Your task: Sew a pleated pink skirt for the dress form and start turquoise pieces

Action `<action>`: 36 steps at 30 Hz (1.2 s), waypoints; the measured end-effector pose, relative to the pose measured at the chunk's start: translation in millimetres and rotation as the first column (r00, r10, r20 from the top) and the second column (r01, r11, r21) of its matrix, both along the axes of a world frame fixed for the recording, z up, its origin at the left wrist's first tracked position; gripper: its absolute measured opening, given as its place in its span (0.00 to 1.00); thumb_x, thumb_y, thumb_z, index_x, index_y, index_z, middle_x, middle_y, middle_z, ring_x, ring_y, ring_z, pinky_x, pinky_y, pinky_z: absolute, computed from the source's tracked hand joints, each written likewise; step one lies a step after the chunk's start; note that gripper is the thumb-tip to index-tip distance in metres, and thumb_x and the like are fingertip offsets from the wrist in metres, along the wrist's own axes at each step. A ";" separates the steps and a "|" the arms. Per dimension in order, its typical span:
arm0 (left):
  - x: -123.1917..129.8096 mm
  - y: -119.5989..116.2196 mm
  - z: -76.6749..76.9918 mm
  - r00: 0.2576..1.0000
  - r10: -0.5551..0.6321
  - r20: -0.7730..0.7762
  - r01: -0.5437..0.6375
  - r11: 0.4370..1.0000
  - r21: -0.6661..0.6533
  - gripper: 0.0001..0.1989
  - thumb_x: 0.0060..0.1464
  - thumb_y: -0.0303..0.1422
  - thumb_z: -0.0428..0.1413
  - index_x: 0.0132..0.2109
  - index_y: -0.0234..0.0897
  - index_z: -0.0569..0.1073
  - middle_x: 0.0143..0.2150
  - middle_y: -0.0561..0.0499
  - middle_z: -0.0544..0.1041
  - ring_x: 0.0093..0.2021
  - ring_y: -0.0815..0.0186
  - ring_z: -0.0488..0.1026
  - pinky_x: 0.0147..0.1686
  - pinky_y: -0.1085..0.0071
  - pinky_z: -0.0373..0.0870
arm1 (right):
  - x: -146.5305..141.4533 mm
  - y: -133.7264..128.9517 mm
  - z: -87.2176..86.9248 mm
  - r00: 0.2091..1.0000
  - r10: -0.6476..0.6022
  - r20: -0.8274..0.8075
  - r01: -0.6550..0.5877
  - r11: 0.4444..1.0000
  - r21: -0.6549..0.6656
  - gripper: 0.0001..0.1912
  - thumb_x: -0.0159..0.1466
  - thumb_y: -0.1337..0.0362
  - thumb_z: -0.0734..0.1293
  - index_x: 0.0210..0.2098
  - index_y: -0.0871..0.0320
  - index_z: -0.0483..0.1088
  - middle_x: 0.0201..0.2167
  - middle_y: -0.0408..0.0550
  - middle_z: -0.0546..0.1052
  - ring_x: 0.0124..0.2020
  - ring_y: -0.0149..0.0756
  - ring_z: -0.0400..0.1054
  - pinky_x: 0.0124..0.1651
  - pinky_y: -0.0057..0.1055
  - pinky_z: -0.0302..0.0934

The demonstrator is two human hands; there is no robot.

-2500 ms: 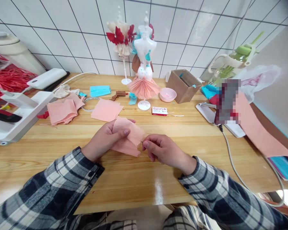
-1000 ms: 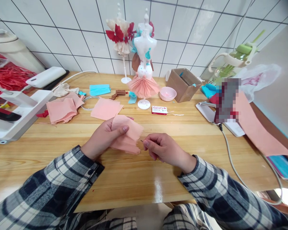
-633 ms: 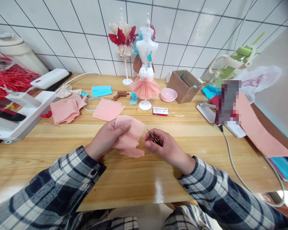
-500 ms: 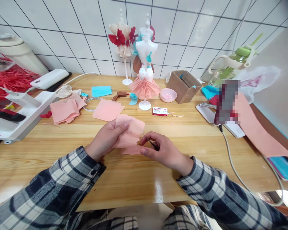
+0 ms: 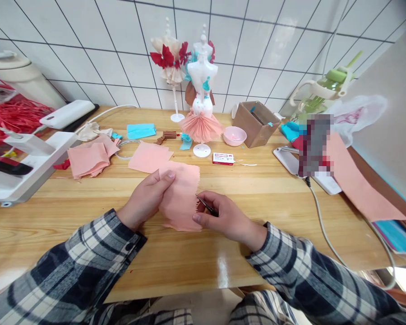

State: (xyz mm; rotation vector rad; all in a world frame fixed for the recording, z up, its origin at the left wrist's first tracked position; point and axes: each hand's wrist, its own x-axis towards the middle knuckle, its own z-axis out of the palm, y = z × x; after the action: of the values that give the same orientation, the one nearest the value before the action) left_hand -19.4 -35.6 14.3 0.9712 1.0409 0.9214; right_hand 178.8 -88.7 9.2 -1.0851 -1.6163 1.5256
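Left fingers [image 5: 167,178] closed: thumb on top pinching the pink sheets [image 5: 181,194], other fingertips hidden behind them. Sheets hang off the table, to the right of that thumb, ragged fringed edge facing the right hand. Right fingers [image 5: 205,220] hold a slim dark metal tool [image 5: 209,207], handle end inside the curl, tip pointing up-left at the fringe. Thumb and index tips sit apart, narrow gap, right by the same edge. Scissors or tweezers, cannot tell. Tip contact with the sheets also unclear.

Around the fingers: flat pink piece [image 5: 149,155] on the table [image 5: 176,266] just beyond the left ones; folded pink pile [image 5: 88,158] further left, white power strip [image 5: 30,167] past it. Straight beyond both hands, upright white dress form [image 5: 203,74] in a pleated pink skirt [image 5: 202,127]. Red-and-white box [image 5: 223,158] lies beyond the right fingers, pink bowl [image 5: 234,136] behind it, open cardboard box [image 5: 257,127] beside the bowl. Long pink strip [image 5: 362,180] well off to their right, next to a pixelated object [image 5: 314,144].
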 end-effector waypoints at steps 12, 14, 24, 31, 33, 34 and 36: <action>2.2 -6.0 3.6 0.949 -0.209 0.236 0.228 0.972 -0.057 0.23 0.53 0.47 0.58 0.50 0.36 0.75 0.47 0.42 0.80 0.47 0.54 0.76 0.41 0.65 0.75 | -2.5 0.6 1.9 0.987 -0.116 -0.115 0.107 0.991 -0.086 0.12 0.57 0.57 0.69 0.30 0.60 0.67 0.25 0.41 0.69 0.26 0.27 0.62 0.29 0.25 0.57; 0.1 -6.5 2.4 0.907 -0.296 0.300 0.338 0.936 -0.098 0.28 0.53 0.52 0.54 0.51 0.35 0.74 0.48 0.40 0.79 0.49 0.51 0.75 0.44 0.63 0.74 | -1.1 0.6 4.4 0.972 -0.157 -0.175 0.139 0.984 -0.108 0.13 0.57 0.56 0.69 0.30 0.60 0.67 0.24 0.40 0.67 0.24 0.25 0.61 0.26 0.24 0.56; -1.0 -7.5 4.9 0.856 -0.499 0.137 0.511 0.856 -0.081 0.19 0.49 0.42 0.62 0.45 0.35 0.79 0.44 0.42 0.81 0.44 0.53 0.78 0.45 0.63 0.73 | -2.2 2.2 0.6 0.960 -0.239 -0.149 0.231 0.971 -0.067 0.12 0.58 0.56 0.68 0.32 0.59 0.67 0.24 0.40 0.69 0.25 0.27 0.64 0.27 0.24 0.59; 2.8 -8.4 13.3 0.937 -0.346 0.053 0.349 0.936 -0.050 0.15 0.52 0.38 0.61 0.45 0.33 0.78 0.41 0.42 0.82 0.39 0.56 0.78 0.41 0.64 0.74 | 2.3 0.8 5.5 0.985 -0.133 -0.107 0.129 0.991 -0.043 0.15 0.63 0.52 0.64 0.33 0.59 0.66 0.27 0.45 0.76 0.20 0.24 0.61 0.24 0.23 0.56; 0.7 -6.9 13.8 0.966 -0.257 0.014 0.257 0.966 -0.017 0.17 0.51 0.38 0.62 0.46 0.32 0.77 0.44 0.41 0.81 0.42 0.55 0.77 0.42 0.65 0.73 | 5.1 0.5 6.8 0.992 -0.101 -0.077 0.095 0.992 -0.082 0.20 0.65 0.48 0.59 0.36 0.60 0.67 0.27 0.45 0.77 0.15 0.22 0.55 0.19 0.22 0.50; -0.4 -6.0 13.5 0.975 -0.221 0.000 0.221 0.975 -0.001 0.18 0.50 0.38 0.62 0.46 0.32 0.77 0.45 0.42 0.81 0.43 0.55 0.77 0.42 0.65 0.73 | 6.4 0.5 7.0 0.993 -0.094 -0.067 0.087 0.991 -0.102 0.22 0.66 0.46 0.57 0.37 0.60 0.67 0.26 0.45 0.76 0.14 0.21 0.52 0.17 0.22 0.47; -2.1 -4.1 11.9 0.984 -0.177 -0.010 0.177 0.984 0.021 0.18 0.49 0.38 0.63 0.46 0.33 0.77 0.44 0.43 0.81 0.44 0.56 0.76 0.43 0.66 0.73 | 8.3 0.8 6.9 0.995 -0.086 -0.054 0.078 0.988 -0.132 0.26 0.67 0.44 0.53 0.38 0.60 0.68 0.23 0.44 0.75 0.13 0.21 0.51 0.17 0.22 0.46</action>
State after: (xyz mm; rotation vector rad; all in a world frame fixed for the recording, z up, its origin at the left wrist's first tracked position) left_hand -21.5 -39.7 26.2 1.0688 0.9368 0.7837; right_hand 187.2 -87.9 16.1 -1.1501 -1.4309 1.6111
